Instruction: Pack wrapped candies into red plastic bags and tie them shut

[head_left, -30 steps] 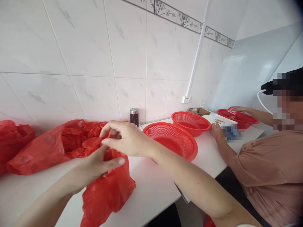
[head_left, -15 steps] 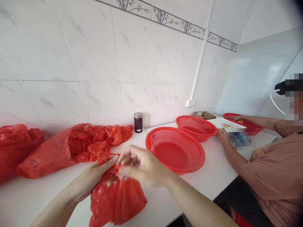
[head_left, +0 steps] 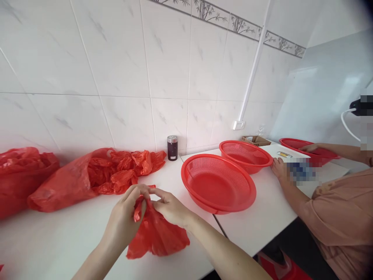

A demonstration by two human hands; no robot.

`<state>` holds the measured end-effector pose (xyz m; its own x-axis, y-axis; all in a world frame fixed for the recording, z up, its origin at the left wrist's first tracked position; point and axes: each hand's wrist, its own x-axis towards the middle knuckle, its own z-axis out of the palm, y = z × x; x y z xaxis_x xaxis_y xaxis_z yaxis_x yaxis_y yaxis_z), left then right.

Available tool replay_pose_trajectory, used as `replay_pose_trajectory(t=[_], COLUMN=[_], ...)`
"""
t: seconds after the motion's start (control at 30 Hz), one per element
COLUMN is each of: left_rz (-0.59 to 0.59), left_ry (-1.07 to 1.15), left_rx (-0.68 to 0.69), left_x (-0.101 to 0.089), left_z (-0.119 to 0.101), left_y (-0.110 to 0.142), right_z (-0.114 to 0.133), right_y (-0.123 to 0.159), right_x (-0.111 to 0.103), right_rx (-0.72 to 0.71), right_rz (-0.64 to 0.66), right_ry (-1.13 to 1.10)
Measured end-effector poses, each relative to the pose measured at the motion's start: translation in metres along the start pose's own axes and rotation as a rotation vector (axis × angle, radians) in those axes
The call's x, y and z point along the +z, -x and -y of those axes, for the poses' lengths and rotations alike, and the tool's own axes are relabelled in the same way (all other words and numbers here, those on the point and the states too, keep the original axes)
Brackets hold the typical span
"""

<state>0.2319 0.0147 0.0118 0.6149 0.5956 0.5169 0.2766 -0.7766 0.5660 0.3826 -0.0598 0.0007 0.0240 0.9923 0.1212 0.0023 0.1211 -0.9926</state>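
Note:
A thin red plastic bag (head_left: 160, 235) hangs from both my hands over the near part of the white table. My left hand (head_left: 128, 214) is closed around its gathered top, with a bit of red film showing between the fingers. Pressed close beside it, my right hand (head_left: 169, 206) pinches the same gathered part. The fingertips of both hands meet there, so the exact fold is partly hidden. Behind my hands lies a large red bag (head_left: 64, 182) on its side, with crumpled red bags (head_left: 125, 167) spilling from its mouth.
Two red perforated baskets (head_left: 215, 206) (head_left: 244, 157) stand to the right on the white table (head_left: 72, 241). A dark thermos (head_left: 172, 148) is by the tiled wall. Another red bag bundle (head_left: 26, 182) sits far left. A co-worker (head_left: 344, 210) reaches into a further red basket (head_left: 323, 155).
My right hand has come in closer to the left and now pinches the bag's top. The left hand has turned upright, and the bag is bunched tighter and has shifted slightly right.

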Motion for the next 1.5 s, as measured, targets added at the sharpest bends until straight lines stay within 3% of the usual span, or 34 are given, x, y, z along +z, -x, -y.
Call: replay_pose_trajectory(t=[0.07, 0.13, 0.23, 0.33, 0.47, 0.53, 0.67, 0.77, 0.87, 1.0, 1.27, 1.37, 1.5], left_rz=[-0.02, 0.02, 0.125, 0.158, -0.017, -0.05, -0.207, -0.252, -0.212, -0.128, -0.041, -0.062, -0.127], left_ry=[0.0, 0.009, 0.022, 0.026, 0.016, 0.024, 0.124, 0.152, 0.082, -0.036, -0.093, -0.088, -0.056], left_rx=[0.023, -0.003, -0.094, -0.235, -0.494, -0.598, -0.709, -0.718, -0.697, -0.669, -0.441, -0.419, -0.397], left_x=[0.002, 0.002, 0.001, -0.002, -0.01, -0.009, 0.016, 0.039, 0.046, 0.034, 0.024, 0.023, 0.027], left_z=[-0.001, -0.001, 0.007, 0.025, 0.054, 0.06, 0.052, 0.046, 0.054, 0.073, 0.094, 0.093, 0.075], left_y=[0.004, 0.009, 0.024, 0.051, 0.094, 0.111, 0.121, 0.116, 0.112, 0.113, 0.117, 0.12, 0.127], right_z=[0.0, 0.002, 0.003, -0.007, -0.04, -0.059, -0.081, -0.09, -0.1, -0.109, -0.112, -0.11, -0.108], right_y=[0.001, 0.004, 0.013, 0.023, 0.03, 0.03, 0.025, 0.02, 0.015, 0.011, 0.014, 0.025, 0.044], right_x=[0.0, 0.001, 0.005, 0.003, -0.014, -0.016, 0.01, 0.034, 0.039, 0.023, 0.008, 0.009, 0.014], right_rx=[-0.017, -0.078, -0.17, -0.177, -0.037, 0.034, -0.044, -0.096, -0.087, -0.183, -0.29, -0.342, -0.416], right_rz=[-0.003, -0.096, -0.219, -0.236, -0.462, -0.556, -0.672, -0.599, -0.522, -0.502, -0.507, -0.42, -0.268], right_ry=[-0.042, -0.012, 0.054, -0.019, -0.216, -0.199, 0.255, 0.687, 0.868, 0.846, 0.821, 0.841, 0.957])
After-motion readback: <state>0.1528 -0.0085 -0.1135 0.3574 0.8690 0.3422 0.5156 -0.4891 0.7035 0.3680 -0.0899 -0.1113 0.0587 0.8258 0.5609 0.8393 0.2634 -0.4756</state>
